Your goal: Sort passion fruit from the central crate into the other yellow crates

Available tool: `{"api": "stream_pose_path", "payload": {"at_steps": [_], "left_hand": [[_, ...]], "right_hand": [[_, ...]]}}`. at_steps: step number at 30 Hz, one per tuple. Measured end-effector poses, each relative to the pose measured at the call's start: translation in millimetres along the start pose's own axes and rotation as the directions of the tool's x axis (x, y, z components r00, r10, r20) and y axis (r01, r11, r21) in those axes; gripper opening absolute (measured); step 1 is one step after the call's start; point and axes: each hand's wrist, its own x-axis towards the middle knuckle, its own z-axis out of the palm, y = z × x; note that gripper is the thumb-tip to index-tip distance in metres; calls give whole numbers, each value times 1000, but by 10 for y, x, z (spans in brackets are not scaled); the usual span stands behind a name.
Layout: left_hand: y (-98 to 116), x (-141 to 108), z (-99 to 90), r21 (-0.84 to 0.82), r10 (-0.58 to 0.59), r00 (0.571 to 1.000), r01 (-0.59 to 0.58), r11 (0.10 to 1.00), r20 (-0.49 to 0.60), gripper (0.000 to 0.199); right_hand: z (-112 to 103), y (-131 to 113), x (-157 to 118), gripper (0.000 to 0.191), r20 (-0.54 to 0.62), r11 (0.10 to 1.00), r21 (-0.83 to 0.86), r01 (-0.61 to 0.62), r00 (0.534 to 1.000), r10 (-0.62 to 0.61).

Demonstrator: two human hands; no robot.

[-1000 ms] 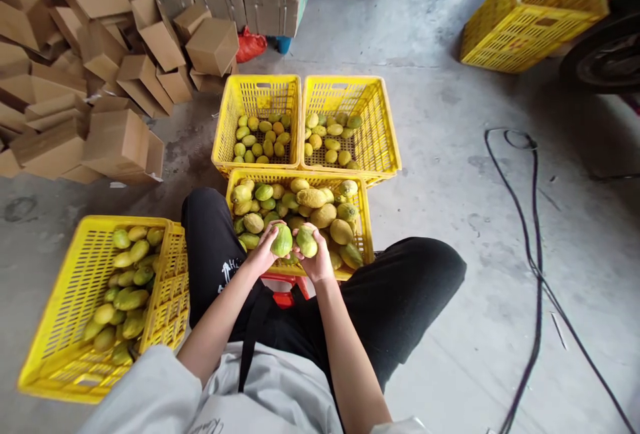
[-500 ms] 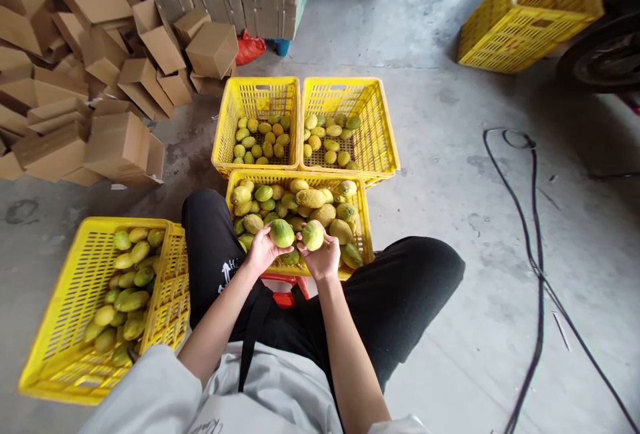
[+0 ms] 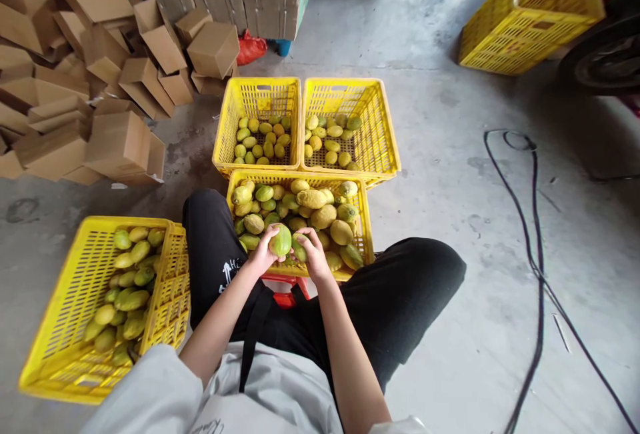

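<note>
My left hand (image 3: 263,253) is closed round a smooth green-yellow oval fruit (image 3: 281,241), thumb on its upper side. Close beside it, my right hand (image 3: 316,257) grips a smaller-looking, darker green oval fruit (image 3: 299,248), partly covered by the fingers. Both hands are over the near side of a yellow crate (image 3: 367,221) between my knees. That crate is filled with similar fruit in yellow and green, some of it bumpy, such as a large yellow fruit (image 3: 311,199).
Beyond stand two yellow crates, a left one (image 3: 219,134) and a right one (image 3: 387,131), with fruit at the bottom. Another fruit crate (image 3: 55,327) tilts at my left. Cardboard boxes (image 3: 117,144) pile up at far left; a black cable (image 3: 537,254) lies at right.
My right hand has turned over its fruit, from palm up beneath it to fingers on top, and moved slightly left. The left hand's fruit has rotated a little.
</note>
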Motion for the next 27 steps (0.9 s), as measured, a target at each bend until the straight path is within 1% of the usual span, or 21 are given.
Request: {"api": "stream_pose_path", "payload": {"at_steps": [3, 6, 8, 10, 13, 16, 18, 20, 22, 27], "left_hand": [[15, -7, 16, -52, -5, 1000, 4, 999, -16, 36], [49, -18, 23, -161, 17, 998, -25, 987, -53, 29], [74, -21, 25, -225, 38, 997, -52, 973, -65, 24], [90, -17, 27, -254, 43, 997, -57, 966, -62, 23], [81, -4, 23, -222, 18, 999, -27, 975, -41, 27], [39, 1, 2, -131, 30, 1000, -28, 991, 11, 31], [10, -3, -17, -64, 32, 997, -28, 998, 64, 35], [-6, -8, -30, -14, 20, 996, -19, 1000, 86, 36], [-6, -9, -34, -5, 15, 997, -15, 1000, 70, 36], [27, -2, -9, -38, 5, 1000, -6, 999, -16, 34]], "right_hand": [[20, -18, 3, 23, -45, 999, 30, 31, 999, -30], [37, -55, 13, 23, -55, 982, 178, 57, 997, -48], [33, -79, 21, 27, -22, 949, 313, 29, 999, -23], [21, -96, 27, 32, -1, 909, 417, -13, 1000, 15], [4, -100, 26, 33, -28, 876, 482, -23, 999, 42], [0, -83, 13, 33, -47, 879, 476, -13, 998, 40], [3, -68, 4, 32, -51, 896, 445, -18, 998, 45], [9, -58, -1, 31, -60, 912, 409, -27, 997, 56], [20, -54, 0, 30, -55, 922, 386, -31, 997, 56], [51, -57, 10, 28, -23, 938, 347, -6, 1000, 15]]}}
